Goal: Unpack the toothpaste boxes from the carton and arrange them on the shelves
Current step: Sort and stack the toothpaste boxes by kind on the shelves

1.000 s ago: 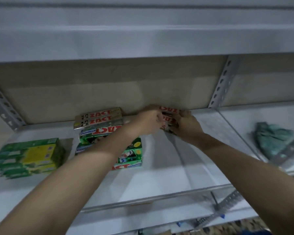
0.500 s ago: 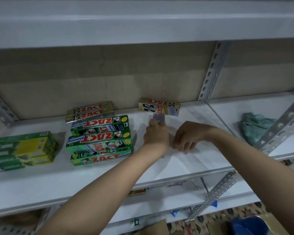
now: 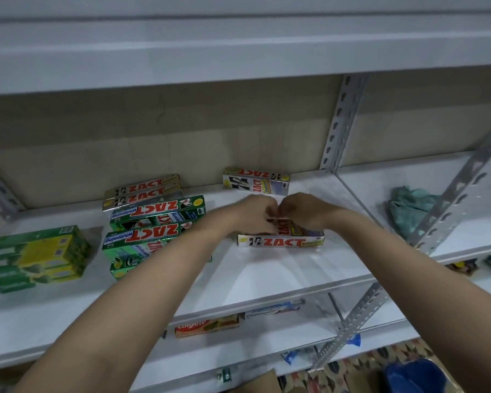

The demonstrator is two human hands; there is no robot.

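On the white shelf (image 3: 267, 282) my left hand (image 3: 250, 214) and my right hand (image 3: 305, 211) meet, both gripping a tilted white Zact toothpaste box (image 3: 284, 226). It rests just behind a second white Zact box (image 3: 281, 241) that lies flat, lengthwise. Another white Zact box (image 3: 255, 181) sits against the back wall. To the left stands a stack of green Zact whitening boxes (image 3: 153, 228), with two white Zact boxes (image 3: 145, 191) behind it. At the bottom edge a piece of brown cardboard (image 3: 262, 382) shows.
Green-and-yellow boxes (image 3: 34, 253) lie at the shelf's left end. A teal cloth (image 3: 408, 208) sits on the right bay, behind a diagonal metal brace (image 3: 451, 199). An upright post (image 3: 340, 123) divides the bays. A Colgate box (image 3: 207, 326) lies on the lower shelf. A blue bin (image 3: 414, 374) is on the floor.
My hands drew back from the rear wall, leaving one Zact box there. A Zact box now lies flat mid-shelf, and both hands have closed on another behind it.
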